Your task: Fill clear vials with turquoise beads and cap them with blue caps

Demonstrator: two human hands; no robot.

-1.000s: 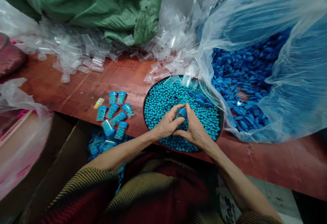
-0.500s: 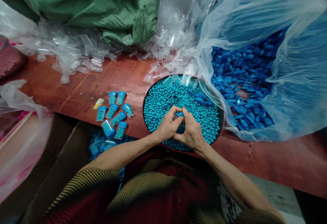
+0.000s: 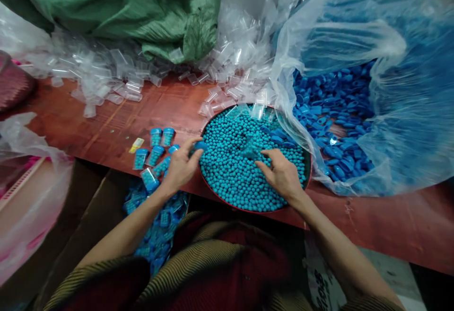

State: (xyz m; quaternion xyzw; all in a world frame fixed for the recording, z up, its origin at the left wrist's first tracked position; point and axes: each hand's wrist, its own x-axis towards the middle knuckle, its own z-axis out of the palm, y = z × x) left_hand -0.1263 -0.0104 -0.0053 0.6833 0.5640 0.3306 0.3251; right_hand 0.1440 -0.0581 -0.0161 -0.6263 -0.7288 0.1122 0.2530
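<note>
My left hand (image 3: 183,163) is at the left rim of a round tray (image 3: 213,189), its thumb and fingers closed round a small container with a blue cap (image 3: 200,146). Small turquoise beads (image 3: 234,173) fill the tray. Over its right part, my right hand (image 3: 280,171) has its thumb and forefinger near a clear container (image 3: 251,150) lying in the beads; whether they grip it is unclear. Several filled, blue-capped containers (image 3: 141,158) lie on the table left of the tray. Blue caps (image 3: 282,137) rest at the tray's back right.
Empty clear containers (image 3: 244,79) are heaped behind the tray, beside a green cloth sack (image 3: 142,13). To the right, a plastic bag (image 3: 400,126) holds loose blue caps (image 3: 340,93). Below the table's front edge is a pile of filled containers (image 3: 159,235).
My hands were together over the tray around a blue-capped container. They have parted: my left hand moved left with a capped container, and my right hand shifted slightly right.
</note>
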